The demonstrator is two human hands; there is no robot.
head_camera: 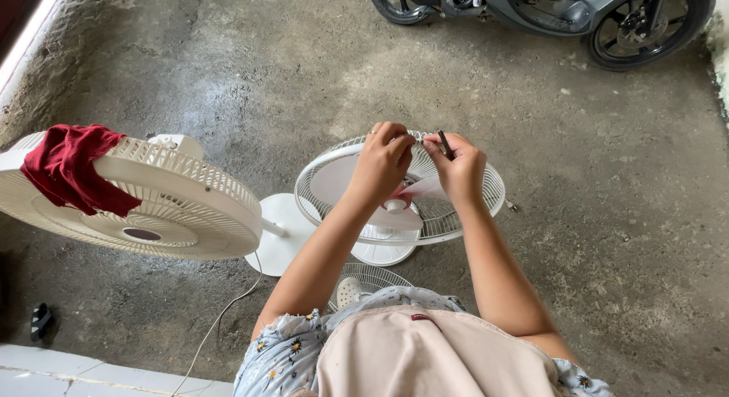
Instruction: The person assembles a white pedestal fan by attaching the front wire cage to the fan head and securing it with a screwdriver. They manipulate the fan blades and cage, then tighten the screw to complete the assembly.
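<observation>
Two fans [152, 207] crowd the floor; motorcycle [547, 13] parked beyond.

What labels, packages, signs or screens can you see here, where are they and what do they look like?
No packages, signs or screens.
Badge: centre of the left fan's guard, a dark oval.
Tag: on the beige cloth at the bottom, a small dark red rectangle.
Both hands, left hand and right hand, are at the middle fan's rim, which shows no label.
</observation>
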